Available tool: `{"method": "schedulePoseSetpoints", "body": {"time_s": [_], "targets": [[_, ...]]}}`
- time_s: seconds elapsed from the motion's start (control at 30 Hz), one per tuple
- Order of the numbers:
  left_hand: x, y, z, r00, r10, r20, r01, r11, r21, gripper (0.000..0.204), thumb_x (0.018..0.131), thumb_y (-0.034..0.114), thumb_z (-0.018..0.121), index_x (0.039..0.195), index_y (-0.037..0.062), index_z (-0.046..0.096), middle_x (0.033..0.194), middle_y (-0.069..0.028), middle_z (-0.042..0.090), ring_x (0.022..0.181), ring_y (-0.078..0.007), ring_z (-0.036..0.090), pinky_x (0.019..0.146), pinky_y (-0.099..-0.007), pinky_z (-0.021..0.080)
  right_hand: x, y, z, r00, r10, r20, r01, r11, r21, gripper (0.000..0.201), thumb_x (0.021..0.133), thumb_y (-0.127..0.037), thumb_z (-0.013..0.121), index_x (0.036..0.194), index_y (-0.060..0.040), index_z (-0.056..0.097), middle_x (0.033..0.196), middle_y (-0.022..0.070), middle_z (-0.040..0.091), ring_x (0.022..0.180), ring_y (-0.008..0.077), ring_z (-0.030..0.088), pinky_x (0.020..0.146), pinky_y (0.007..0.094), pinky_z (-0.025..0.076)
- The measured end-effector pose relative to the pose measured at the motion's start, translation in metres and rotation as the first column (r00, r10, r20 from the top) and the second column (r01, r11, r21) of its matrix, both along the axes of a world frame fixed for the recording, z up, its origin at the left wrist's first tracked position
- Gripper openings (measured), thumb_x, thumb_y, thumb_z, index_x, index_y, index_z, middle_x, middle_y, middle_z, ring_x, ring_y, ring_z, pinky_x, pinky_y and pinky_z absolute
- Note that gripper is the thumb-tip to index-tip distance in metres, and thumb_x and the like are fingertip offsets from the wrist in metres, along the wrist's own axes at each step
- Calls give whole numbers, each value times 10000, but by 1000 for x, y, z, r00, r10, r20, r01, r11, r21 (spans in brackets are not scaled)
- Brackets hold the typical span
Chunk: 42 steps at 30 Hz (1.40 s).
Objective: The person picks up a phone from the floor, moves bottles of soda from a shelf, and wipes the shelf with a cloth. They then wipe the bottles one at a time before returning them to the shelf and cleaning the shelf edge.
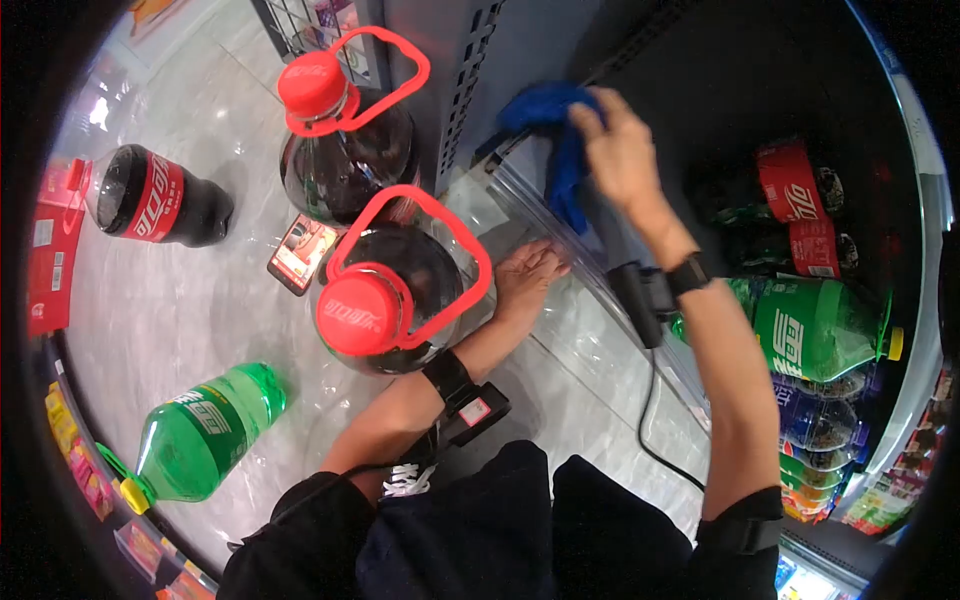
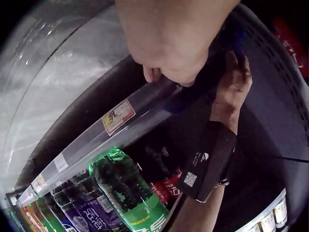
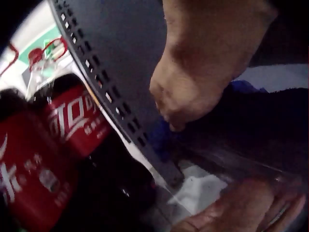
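My right hand [image 1: 620, 150] holds a bunched blue cloth [image 1: 565, 175] over the end of a dark shelf, just behind its clear front strip [image 1: 560, 220]. Part of the cloth hangs down along the strip's inner side. In the left wrist view, the strip carries a price label [image 2: 119, 117]. My left hand [image 1: 525, 283] is low on the outer side, its fingertips right at the strip and its fingers fairly straight in the head view. The right wrist view shows the right hand's knuckles bent above the cloth, with most of its fingertips hidden.
Two large cola bottles with red handles [image 1: 360, 310] stand beside my left arm. A phone [image 1: 302, 252], a smaller cola bottle [image 1: 160, 195] and a green soda bottle [image 1: 210, 430] are on the floor. More bottles [image 1: 815, 330] lie on the shelf to the right. A perforated panel [image 1: 465, 90] rises behind.
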State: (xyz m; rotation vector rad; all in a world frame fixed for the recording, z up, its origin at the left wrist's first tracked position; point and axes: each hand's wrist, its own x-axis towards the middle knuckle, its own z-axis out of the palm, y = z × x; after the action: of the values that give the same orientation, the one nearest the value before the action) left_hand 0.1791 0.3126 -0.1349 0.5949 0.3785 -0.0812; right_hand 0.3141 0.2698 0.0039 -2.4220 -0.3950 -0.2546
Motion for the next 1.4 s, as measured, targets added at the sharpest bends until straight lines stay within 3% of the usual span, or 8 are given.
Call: {"method": "schedulePoseSetpoints", "body": {"time_s": [0.07,0.2,0.33,0.43,0.8,1.07,1.2,1.4], "targets": [[2,-5,-4,999,9,-39,-7,998,62,252,838,43,530,1057,-68,475,968,-116,576,925,-209,575,854,-373,482,2,-21,21,983,68,-171,-39,985,167,343,815,-273,540,1036,-10,549,888,208,613,853,350,594,761,369,457],[1,-7,-6,999,38,17,-38,999,13,202,842,49,535,1021,-41,512,988,-101,583,898,-187,585,842,-370,490,-40,-27,31,913,402,-73,-408,897,-171,309,780,-222,584,1031,-41,574,1019,165,579,950,313,531,843,356,418],[3,-7,-12,997,47,56,-46,999,-19,192,840,71,554,1004,-28,536,1000,-91,586,915,-179,579,852,-357,482,-43,-25,-16,696,657,-288,-622,353,-699,330,724,-178,580,1043,-99,606,1211,36,434,1064,221,426,841,302,374],[2,-9,-9,999,30,-14,-30,999,-38,192,835,91,571,995,-15,554,995,-74,591,921,-165,576,850,-350,479,-30,3,-37,697,717,1,-461,449,-766,330,723,-161,562,1045,-105,607,1233,10,409,1093,194,395,840,283,354],[2,-9,5,997,52,-51,-51,998,29,183,829,97,582,997,24,571,1019,-47,590,917,-149,580,825,-328,488,-45,-18,-32,750,644,-149,-459,344,-819,558,715,-163,576,1258,-125,452,1368,53,287,1138,217,359,884,298,317],[-1,-5,2,997,75,29,-73,996,-53,188,829,71,571,1005,8,555,1016,-55,589,905,-140,571,801,-288,484,-21,36,-58,784,612,106,-330,555,-763,354,667,-129,574,1020,-123,595,1005,65,547,854,198,488,744,299,372],[0,-8,-15,968,117,221,-129,991,40,216,826,73,578,1021,-12,535,991,-57,593,904,-137,569,759,-269,483,1,35,-56,989,96,114,-88,993,-74,266,740,-146,575,940,31,582,888,161,580,858,336,530,776,360,416],[1,-9,-12,1000,23,18,-23,1000,-1,206,842,109,565,1017,5,529,998,-91,582,964,-211,562,858,-372,478,-3,-35,26,953,-101,284,128,989,-78,344,739,-274,602,798,64,622,954,216,541,885,357,515,819,386,401]]}}
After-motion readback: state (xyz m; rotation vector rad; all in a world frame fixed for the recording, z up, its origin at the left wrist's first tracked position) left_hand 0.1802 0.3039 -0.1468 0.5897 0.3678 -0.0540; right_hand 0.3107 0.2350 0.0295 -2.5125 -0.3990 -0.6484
